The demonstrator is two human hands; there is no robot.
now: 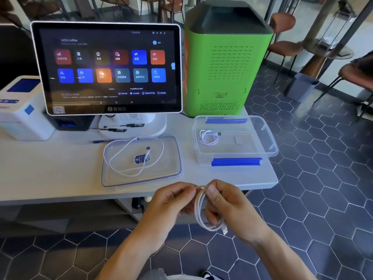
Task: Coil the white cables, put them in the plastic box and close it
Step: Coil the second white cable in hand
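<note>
My left hand (171, 201) and my right hand (228, 205) both pinch a coiled white cable (198, 211) in front of the table edge; its USB plug dangles below my right hand. A second white cable (123, 156) lies loosely looped on the clear box lid (173, 158), which rests flat on the table. The open clear plastic box (262, 146) with blue clips stands to the right of the lid. A small coiled white cable (209, 137) lies inside it at the left.
A touchscreen terminal (109, 67) stands behind the lid, a green machine (226, 63) behind the box, a white printer (22, 108) at far left. Pens lie near the terminal's base. The white table (50, 164) ends just right of the box; chairs and a bin stand beyond.
</note>
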